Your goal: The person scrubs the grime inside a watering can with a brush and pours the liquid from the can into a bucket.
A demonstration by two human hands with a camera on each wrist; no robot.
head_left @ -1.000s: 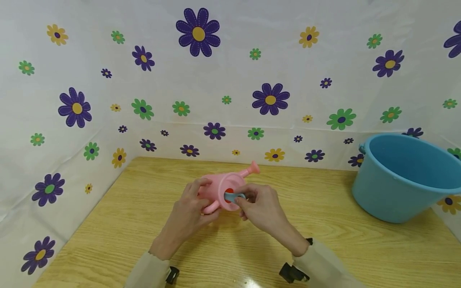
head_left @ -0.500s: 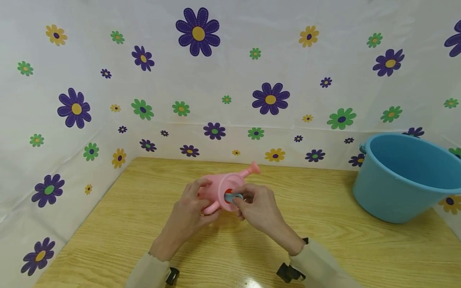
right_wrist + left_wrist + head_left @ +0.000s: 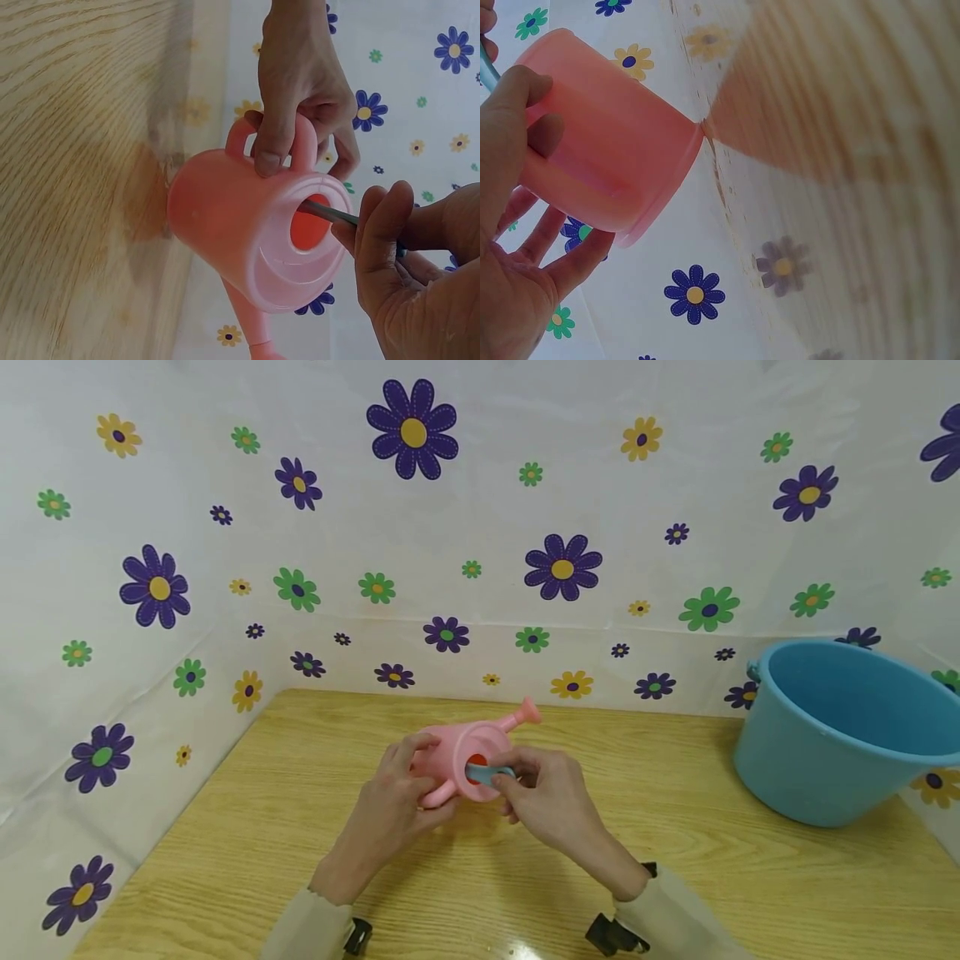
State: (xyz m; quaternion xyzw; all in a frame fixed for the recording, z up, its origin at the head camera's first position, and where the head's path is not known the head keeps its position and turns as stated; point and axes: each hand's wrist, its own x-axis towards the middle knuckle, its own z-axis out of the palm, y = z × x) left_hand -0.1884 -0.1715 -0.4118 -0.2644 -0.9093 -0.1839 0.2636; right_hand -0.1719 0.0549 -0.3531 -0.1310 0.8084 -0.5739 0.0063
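A pink watering can (image 3: 448, 745) is tilted over the wooden table, its round top opening facing the person and its spout pointing to the back right. My left hand (image 3: 386, 810) grips it by the handle and side; the right wrist view shows the thumb through the handle loop of the can (image 3: 217, 214). Between thumb and fingers, my right hand (image 3: 553, 795) pinches the light blue handle (image 3: 487, 774) of a slim tool. That tool reaches into the opening, and its far end is hidden inside the can. The can's base edge (image 3: 697, 135) meets the tabletop in the left wrist view.
A large blue bucket (image 3: 817, 777) stands at the right of the wooden table (image 3: 652, 877). Behind and to the left hangs a white sheet (image 3: 480, 510) printed with flowers.
My right hand first pushes the blue tool slightly deeper into the can, then draws it back out a little to the right. The left hand and the can stay in place.
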